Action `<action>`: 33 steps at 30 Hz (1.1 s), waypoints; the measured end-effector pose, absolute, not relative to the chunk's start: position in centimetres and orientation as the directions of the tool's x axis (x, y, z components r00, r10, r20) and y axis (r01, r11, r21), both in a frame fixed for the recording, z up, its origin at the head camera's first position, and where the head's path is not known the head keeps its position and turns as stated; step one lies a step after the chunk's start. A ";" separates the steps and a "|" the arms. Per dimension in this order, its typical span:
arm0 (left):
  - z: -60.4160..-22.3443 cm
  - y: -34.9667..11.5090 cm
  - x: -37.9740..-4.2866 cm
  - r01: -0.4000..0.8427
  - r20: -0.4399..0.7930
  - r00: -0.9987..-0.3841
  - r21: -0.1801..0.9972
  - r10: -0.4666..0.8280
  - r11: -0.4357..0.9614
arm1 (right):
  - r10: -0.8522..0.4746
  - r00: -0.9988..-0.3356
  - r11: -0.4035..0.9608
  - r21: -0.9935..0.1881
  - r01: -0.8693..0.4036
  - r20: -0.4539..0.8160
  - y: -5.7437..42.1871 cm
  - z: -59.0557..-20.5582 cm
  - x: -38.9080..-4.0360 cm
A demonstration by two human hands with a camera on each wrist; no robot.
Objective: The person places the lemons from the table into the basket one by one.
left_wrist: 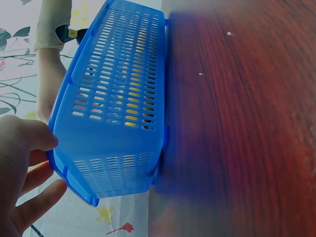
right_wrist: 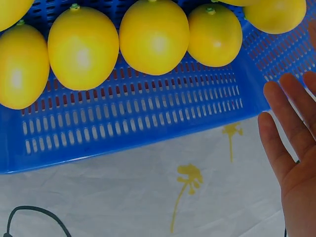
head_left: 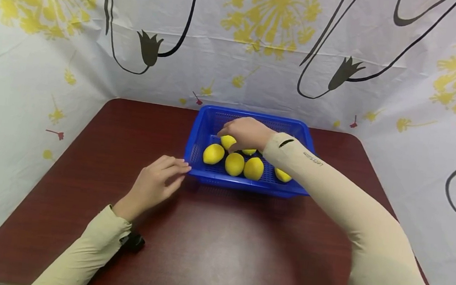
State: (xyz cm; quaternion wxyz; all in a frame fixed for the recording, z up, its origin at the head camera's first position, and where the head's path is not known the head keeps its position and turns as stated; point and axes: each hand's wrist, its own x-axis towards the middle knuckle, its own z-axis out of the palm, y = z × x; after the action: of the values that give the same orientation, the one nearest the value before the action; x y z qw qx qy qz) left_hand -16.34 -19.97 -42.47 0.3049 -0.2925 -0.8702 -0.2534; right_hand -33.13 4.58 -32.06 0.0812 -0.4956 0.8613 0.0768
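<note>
A blue perforated plastic basket (head_left: 244,184) stands at the back of the table with several yellow lemons (head_left: 213,154) inside. My left hand (head_left: 155,183) is at its near left corner. In the left wrist view the thumb lies outside the basket rim (left_wrist: 58,113) and a finger goes behind it, pinching the edge. Over the basket reaches my right hand (head_left: 247,133), its fingers pointing down beside a lemon (head_left: 228,141) at the left. The right wrist view shows its fingers (right_wrist: 291,116) extended and apart, holding nothing, near a lemon (right_wrist: 276,15) by the basket's end wall.
The dark red-brown table (head_left: 210,249) extends in front of the basket. A white cloth (head_left: 206,23) with yellow and grey flower patterns hangs behind it and at both sides. A small black device (head_left: 134,241) sits at my left wrist.
</note>
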 end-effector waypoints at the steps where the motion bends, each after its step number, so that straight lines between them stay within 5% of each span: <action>1: -42.5 -19.9 -16.3 0.663 0.678 -0.644 0.264 0.354 0.700 | -0.843 -0.498 0.499 0.051 -0.865 -0.206 4.9 -31.9 -33.1; 33: -40.3 -19.6 -17.3 0.676 0.660 -0.627 0.195 0.415 0.711 | -0.786 -0.617 0.617 -0.012 -0.787 0.046 16.2 -30.7 -28.5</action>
State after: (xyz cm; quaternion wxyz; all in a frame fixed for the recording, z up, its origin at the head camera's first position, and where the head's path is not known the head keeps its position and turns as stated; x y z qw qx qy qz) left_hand -17.33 -19.63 -40.29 0.2993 -0.3115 -0.8751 -0.2182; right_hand -28.45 16.17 -30.66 -0.0182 -0.4375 0.8989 -0.0158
